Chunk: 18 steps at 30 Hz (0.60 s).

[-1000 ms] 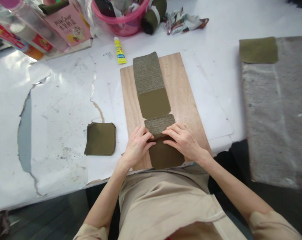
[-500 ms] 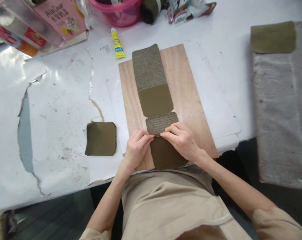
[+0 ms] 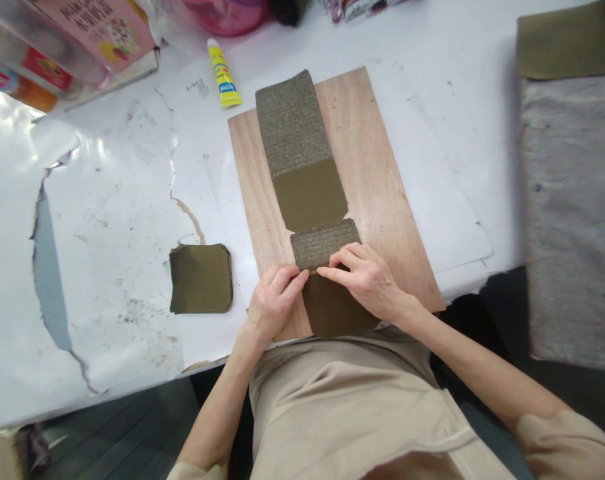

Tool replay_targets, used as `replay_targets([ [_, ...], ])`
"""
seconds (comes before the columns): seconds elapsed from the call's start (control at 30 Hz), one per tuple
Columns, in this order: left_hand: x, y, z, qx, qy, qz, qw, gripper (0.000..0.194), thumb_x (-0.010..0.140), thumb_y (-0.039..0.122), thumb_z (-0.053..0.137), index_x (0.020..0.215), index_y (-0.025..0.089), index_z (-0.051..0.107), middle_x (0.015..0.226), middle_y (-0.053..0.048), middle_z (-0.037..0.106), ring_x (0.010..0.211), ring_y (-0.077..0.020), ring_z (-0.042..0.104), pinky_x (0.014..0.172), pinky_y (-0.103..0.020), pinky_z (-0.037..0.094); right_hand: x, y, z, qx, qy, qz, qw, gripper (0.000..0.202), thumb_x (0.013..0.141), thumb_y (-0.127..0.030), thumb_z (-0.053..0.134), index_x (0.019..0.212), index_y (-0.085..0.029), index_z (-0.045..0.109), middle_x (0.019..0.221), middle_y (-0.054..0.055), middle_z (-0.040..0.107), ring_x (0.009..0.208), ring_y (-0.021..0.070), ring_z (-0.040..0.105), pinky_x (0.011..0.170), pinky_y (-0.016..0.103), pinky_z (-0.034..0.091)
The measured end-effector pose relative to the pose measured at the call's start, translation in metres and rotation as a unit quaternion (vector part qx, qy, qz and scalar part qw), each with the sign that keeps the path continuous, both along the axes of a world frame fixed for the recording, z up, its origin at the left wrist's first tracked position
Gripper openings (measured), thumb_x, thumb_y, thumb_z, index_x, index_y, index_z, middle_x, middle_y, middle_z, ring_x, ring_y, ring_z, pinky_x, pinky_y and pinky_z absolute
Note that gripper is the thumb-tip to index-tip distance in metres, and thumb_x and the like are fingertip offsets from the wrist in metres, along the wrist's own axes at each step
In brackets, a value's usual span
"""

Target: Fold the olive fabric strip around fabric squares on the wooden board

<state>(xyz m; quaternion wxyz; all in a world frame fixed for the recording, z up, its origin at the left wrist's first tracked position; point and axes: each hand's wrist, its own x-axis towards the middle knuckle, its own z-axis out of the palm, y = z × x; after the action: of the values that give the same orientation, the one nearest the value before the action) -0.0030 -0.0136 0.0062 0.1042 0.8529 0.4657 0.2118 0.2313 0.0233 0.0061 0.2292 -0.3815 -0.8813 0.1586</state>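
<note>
On a wooden board (image 3: 382, 173) lies a smooth olive piece (image 3: 335, 307) that meets a rough grey-green textured strip (image 3: 325, 245) at its upper edge. My left hand (image 3: 277, 297) has its fingers pressed together on the left part of that seam. From the right, my right hand (image 3: 367, 273) pinches the same seam, thumb and forefinger close to the left fingertips. Farther up the board rests another piece, with a textured upper part (image 3: 293, 123) and a smooth olive lower part (image 3: 311, 195).
A stack of olive pieces (image 3: 201, 279) lies left of the board. Behind are a yellow glue tube (image 3: 225, 77), a pink basin (image 3: 227, 13) and bottles beside a pink packet (image 3: 105, 30). A grey slab (image 3: 577, 213) stands at the right, with an olive piece (image 3: 569, 43) on top.
The camera view has shifted slightly, so things at the back sit higher in the picture. Both hands stay at the seam, with the right fingertips marginally farther left.
</note>
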Motion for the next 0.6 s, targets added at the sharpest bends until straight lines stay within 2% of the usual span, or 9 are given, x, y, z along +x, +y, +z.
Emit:
replay_targets([
  [0.6, 0.0002, -0.0013, 0.0024, 0.028, 0.055, -0.029, 0.998, 0.032, 0.095, 0.011, 0.049, 0.125, 0.018, 0.057, 0.105, -0.011, 0.063, 0.101, -0.0227, 0.059, 0.085, -0.036, 0.053, -0.0034, 0.0018, 0.0035, 0.038, -0.023, 0.003, 0.999, 0.025, 0.096, -0.017, 0.051, 0.108, -0.028, 0.071, 0.091, 0.003, 0.063, 0.091, 0.017, 0.051, 0.08, 0.032, 0.037],
])
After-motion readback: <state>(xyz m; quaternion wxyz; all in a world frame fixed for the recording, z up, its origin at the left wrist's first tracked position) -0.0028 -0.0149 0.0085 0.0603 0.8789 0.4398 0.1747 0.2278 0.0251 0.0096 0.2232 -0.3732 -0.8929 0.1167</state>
